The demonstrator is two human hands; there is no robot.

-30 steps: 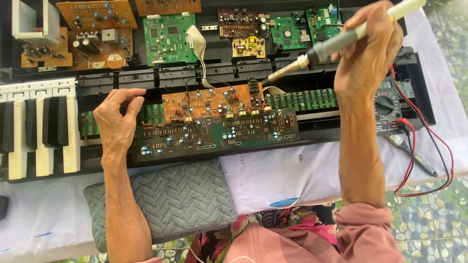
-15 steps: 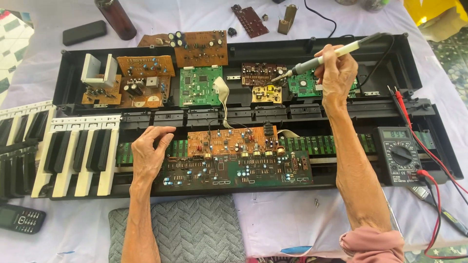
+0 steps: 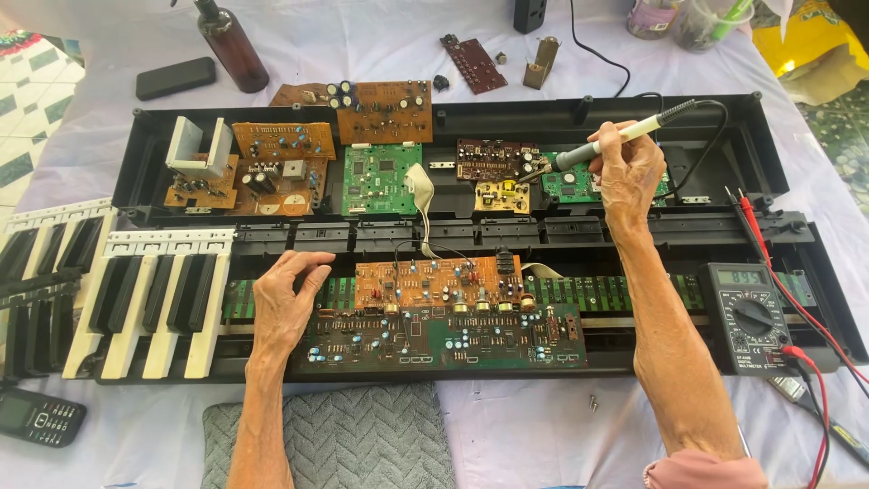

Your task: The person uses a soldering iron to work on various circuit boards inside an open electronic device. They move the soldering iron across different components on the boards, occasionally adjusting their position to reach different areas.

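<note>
Head view: nearest, a grey mat [image 3: 344,435] lies on the counter [image 3: 525,426]. Beyond it, the left hand [image 3: 282,303] rests fingers loosely spread on the dark green circuit board [image 3: 444,335] inside the opened keyboard case [image 3: 453,118]. Farther back, the right hand [image 3: 627,172] has its fingers pinching a soldering iron [image 3: 615,143], tip over a small yellow board [image 3: 503,196].

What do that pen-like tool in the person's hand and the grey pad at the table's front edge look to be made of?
The soldering iron in the right hand seems to have a pale, smooth plastic handle with a dark grip and a metal tip, judging by its dull shine. The grey mat looks like woven or knitted cloth: a ribbed, matte weave shows, though rubber backing cannot be ruled out.
</note>
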